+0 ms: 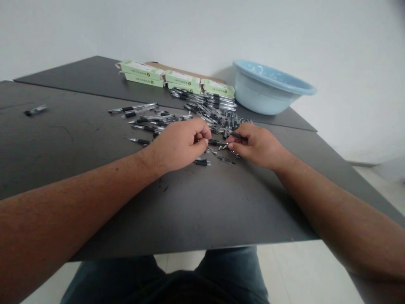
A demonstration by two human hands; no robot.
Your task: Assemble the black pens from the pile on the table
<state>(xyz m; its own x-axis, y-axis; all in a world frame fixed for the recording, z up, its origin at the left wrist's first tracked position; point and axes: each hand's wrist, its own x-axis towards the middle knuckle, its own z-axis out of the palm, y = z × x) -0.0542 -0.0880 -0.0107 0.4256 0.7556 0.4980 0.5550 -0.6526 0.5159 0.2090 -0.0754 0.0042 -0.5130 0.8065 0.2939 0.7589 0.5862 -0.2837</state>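
My left hand (182,142) is closed, thumb and forefinger pinched at the end of a black-gripped pen (217,143) that points toward my right hand. My right hand (258,144) is closed too, with a dark pen part (238,136) between its fingers. Its thumb and fingertip meet close to small pen tips (222,147). Just below the hands lie a thin clear-and-black pen piece (225,159) and a black grip piece (201,161). A loose heap of clear and black pens (210,113) spreads behind both hands, partly hidden by them.
Green-and-white pen boxes (142,74) are stacked in a row at the back, before a brown cardboard piece (183,69). Right of them, a light blue basin (268,90) stands by the wall. One blurred pen part (36,110) lies far left on the dark table (202,211).
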